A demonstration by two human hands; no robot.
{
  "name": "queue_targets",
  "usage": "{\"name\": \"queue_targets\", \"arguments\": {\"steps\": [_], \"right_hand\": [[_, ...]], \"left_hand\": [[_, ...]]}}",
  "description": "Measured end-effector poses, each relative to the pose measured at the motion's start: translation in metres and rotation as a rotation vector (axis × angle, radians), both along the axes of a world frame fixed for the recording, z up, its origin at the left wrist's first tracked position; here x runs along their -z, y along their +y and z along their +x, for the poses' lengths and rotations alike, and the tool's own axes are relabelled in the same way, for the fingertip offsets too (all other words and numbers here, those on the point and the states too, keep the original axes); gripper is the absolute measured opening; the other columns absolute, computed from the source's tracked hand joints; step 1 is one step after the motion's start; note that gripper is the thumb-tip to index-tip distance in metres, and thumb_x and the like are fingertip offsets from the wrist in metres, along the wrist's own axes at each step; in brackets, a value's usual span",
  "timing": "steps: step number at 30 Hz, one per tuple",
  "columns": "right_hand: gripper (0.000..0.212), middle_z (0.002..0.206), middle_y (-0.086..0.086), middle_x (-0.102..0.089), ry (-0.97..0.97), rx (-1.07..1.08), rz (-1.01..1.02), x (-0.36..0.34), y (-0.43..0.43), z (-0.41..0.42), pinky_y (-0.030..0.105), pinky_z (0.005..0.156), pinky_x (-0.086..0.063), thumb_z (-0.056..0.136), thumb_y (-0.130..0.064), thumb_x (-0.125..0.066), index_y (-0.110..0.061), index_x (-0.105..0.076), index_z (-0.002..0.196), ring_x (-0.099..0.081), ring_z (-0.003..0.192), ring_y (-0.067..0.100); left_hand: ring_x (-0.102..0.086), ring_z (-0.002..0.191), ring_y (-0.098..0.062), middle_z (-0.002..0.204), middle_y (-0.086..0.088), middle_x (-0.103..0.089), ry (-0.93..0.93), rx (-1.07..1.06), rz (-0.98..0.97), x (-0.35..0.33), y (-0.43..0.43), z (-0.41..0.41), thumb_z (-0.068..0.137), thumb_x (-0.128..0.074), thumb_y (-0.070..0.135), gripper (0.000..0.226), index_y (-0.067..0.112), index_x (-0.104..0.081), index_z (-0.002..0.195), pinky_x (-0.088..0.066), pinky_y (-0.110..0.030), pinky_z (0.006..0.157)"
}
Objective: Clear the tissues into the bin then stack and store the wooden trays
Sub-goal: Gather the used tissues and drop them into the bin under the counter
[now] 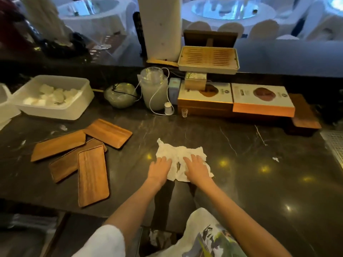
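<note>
head | both hands [160, 170] flat on tissue [181, 155] | tissue's near edge hidden

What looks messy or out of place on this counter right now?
The four wooden trays lie scattered at odd angles, some overlapping, not stacked. A crumpled tissue is spread on the counter under both hands. Small white scraps lie at and.

head-worn view, looking down, counter [241, 164] close
</note>
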State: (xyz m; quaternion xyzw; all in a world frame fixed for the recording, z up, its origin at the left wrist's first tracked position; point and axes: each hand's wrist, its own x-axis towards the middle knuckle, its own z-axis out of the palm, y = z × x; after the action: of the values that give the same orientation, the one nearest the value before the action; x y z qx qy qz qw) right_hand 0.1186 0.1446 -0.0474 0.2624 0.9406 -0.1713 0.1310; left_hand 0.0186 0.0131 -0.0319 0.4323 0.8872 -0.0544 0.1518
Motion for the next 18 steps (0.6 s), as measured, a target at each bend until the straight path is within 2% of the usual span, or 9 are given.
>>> {"name": "queue_targets", "arguments": {"steps": [4, 7, 10, 13, 15, 18], "right_hand": [[0.062, 0.160, 0.004, -0.010, -0.060, -0.037, -0.014, 0.022, 0.011, -0.009, 0.054, 0.114, -0.030, 0.094, -0.026, -0.051, -0.034, -0.020, 0.148, 0.002, 0.148, 0.037], [0.070, 0.159, 0.004, -0.011, -0.105, -0.030, -0.005, 0.032, 0.024, -0.011, 0.057, 0.115, -0.025, 0.094, -0.028, -0.053, -0.034, -0.013, 0.151, 0.004, 0.148, 0.037], [0.066, 0.155, 0.003, -0.023, -0.072, -0.007, -0.028, 0.037, 0.033, -0.008, 0.052, 0.112, -0.031, 0.091, -0.031, -0.058, -0.031, -0.024, 0.148, -0.012, 0.146, 0.034], [0.048, 0.148, 0.003, -0.037, 0.002, 0.001, -0.006, 0.041, 0.038, -0.001, 0.043, 0.103, -0.041, 0.091, -0.027, -0.058, -0.024, -0.041, 0.136, -0.032, 0.136, 0.028], [0.039, 0.143, 0.004, -0.043, 0.037, 0.021, -0.005, 0.043, 0.036, 0.006, 0.040, 0.098, -0.043, 0.092, -0.019, -0.054, -0.021, -0.047, 0.130, -0.038, 0.130, 0.027], [0.036, 0.134, 0.005, -0.049, 0.086, 0.037, -0.012, 0.047, 0.028, 0.020, 0.038, 0.094, -0.044, 0.092, -0.012, -0.050, -0.018, -0.053, 0.127, -0.042, 0.124, 0.027]], "left_hand": [[-0.017, 0.145, -0.031, 0.159, -0.006, -0.013, -0.036, -0.012, -0.030, 0.009, 0.024, -0.021, 0.088, -0.059, 0.007, 0.076, 0.027, -0.017, 0.149, -0.037, -0.053, 0.106], [-0.005, 0.147, -0.032, 0.162, -0.001, -0.002, -0.104, -0.033, -0.134, 0.020, 0.034, -0.037, 0.090, -0.059, 0.012, 0.081, 0.033, -0.010, 0.151, -0.034, -0.056, 0.107], [-0.012, 0.146, -0.030, 0.160, -0.002, -0.010, -0.149, -0.020, -0.206, 0.031, 0.037, -0.043, 0.092, -0.057, 0.015, 0.068, 0.029, -0.022, 0.149, -0.035, -0.054, 0.107], [-0.026, 0.141, -0.027, 0.155, -0.003, -0.025, -0.121, -0.017, -0.131, 0.040, 0.036, -0.045, 0.090, -0.059, 0.016, 0.060, 0.027, -0.033, 0.143, -0.038, -0.046, 0.107], [-0.032, 0.137, -0.026, 0.151, -0.001, -0.034, -0.121, -0.036, -0.076, 0.043, 0.032, -0.044, 0.088, -0.062, 0.021, 0.054, 0.025, -0.042, 0.138, -0.038, -0.044, 0.106], [-0.041, 0.126, -0.025, 0.139, 0.002, -0.046, -0.110, -0.092, 0.002, 0.049, 0.020, -0.037, 0.088, -0.063, 0.031, 0.035, 0.023, -0.054, 0.121, -0.042, -0.039, 0.097]]}}
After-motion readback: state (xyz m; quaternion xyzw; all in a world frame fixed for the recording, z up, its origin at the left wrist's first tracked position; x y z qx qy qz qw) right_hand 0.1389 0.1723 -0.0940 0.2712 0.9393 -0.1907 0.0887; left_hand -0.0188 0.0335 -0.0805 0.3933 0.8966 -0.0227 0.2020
